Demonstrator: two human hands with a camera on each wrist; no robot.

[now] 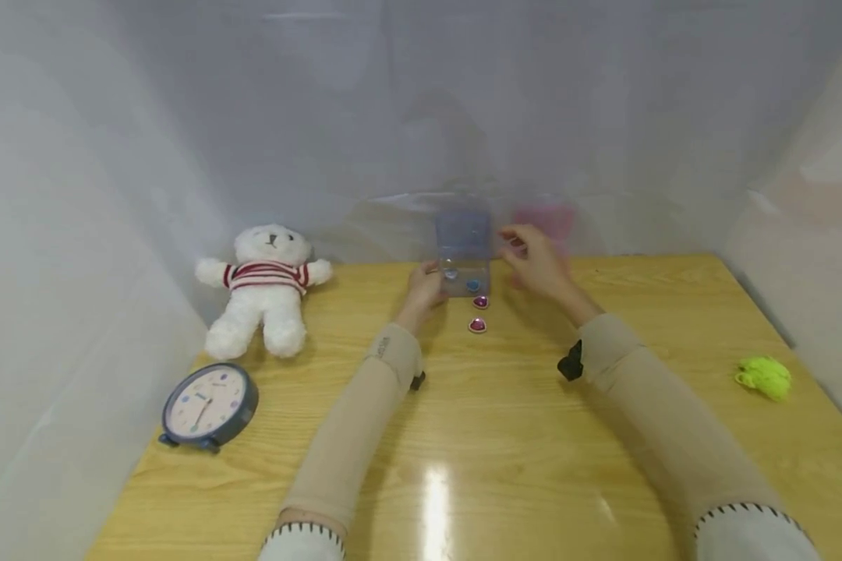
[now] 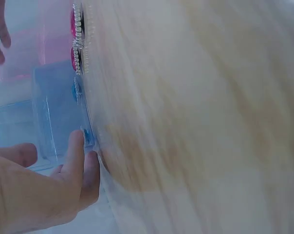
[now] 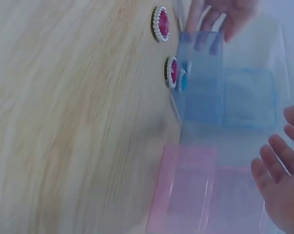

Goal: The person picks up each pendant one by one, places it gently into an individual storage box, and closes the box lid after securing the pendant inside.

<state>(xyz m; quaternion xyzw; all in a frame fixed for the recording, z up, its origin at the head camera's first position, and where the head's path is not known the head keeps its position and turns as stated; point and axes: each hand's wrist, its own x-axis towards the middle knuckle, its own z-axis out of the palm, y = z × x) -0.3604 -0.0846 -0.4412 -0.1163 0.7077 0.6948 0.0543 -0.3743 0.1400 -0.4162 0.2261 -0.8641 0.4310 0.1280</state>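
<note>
A clear blue box [image 1: 463, 234] stands with its lid raised near the back edge of the table. Inside it lie a blue gem [image 1: 473, 285] and a paler gem [image 1: 451, 274]. My left hand [image 1: 424, 290] touches the box's left side, thumb and fingers apart in the left wrist view. My right hand [image 1: 535, 261] hovers right of the blue box, before a clear pink box [image 3: 186, 190]; its fingers are loosely bent with nothing visible between them. Two magenta gems with beaded silvery rims, a nearer gem [image 1: 477, 325] and a farther gem [image 1: 481, 301], rest in front of the blue box.
A white teddy bear [image 1: 263, 300] in a striped sweater leans at the back left. Nearer on that side is a round dark-blue clock [image 1: 206, 409]. Some bright yellow-green yarn [image 1: 765, 377] lies far right. White sheeting [image 1: 393, 117] encloses the table's back and sides.
</note>
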